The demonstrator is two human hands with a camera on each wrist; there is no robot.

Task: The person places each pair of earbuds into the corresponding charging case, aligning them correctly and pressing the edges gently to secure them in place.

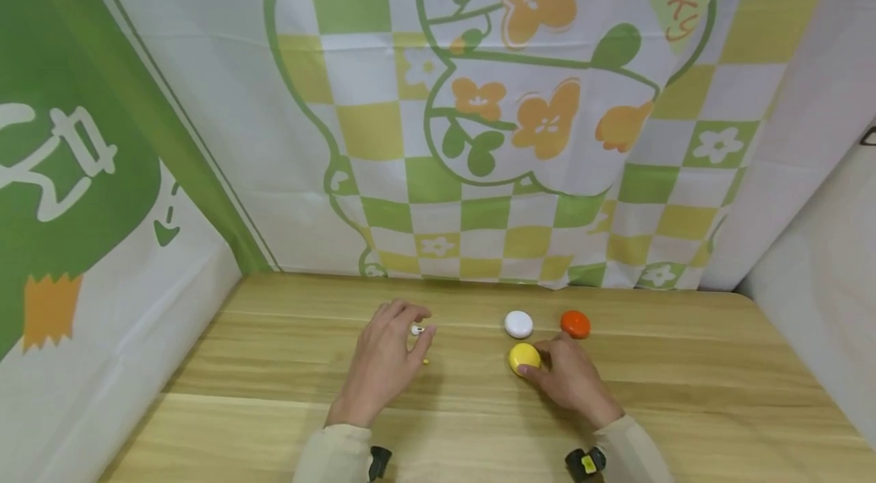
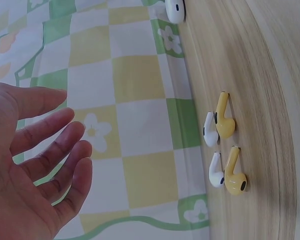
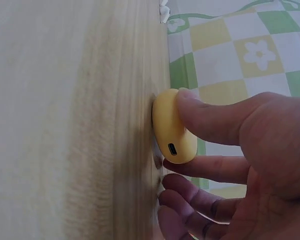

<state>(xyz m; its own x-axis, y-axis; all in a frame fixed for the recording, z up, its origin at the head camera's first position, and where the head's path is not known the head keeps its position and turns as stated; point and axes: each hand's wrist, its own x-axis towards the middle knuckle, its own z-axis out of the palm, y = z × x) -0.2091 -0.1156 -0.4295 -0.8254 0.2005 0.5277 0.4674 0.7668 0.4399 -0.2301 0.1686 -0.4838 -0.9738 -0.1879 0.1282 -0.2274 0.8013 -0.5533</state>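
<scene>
The yellow case (image 1: 525, 359) is on or just above the table (image 1: 465, 437), pinched by the right hand (image 1: 573, 378), seemingly to steady it. The white case (image 1: 518, 324) and orange case (image 1: 576, 324) lie nearer the far edge; leftward, the left hand (image 1: 383, 361), relaxed and empty, hovers near four earbuds (image 2: 225, 122).

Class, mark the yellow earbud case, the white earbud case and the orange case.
Yellow earbud case (image 3: 168, 122), right wrist view: middle of the shell.
White earbud case (image 1: 518, 324), head view: top.
Orange case (image 1: 575, 323), head view: top.

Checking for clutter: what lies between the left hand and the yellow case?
The head view shows part of a yellow earbud beside the left hand, then bare wooden tabletop up to the yellow case.
</scene>
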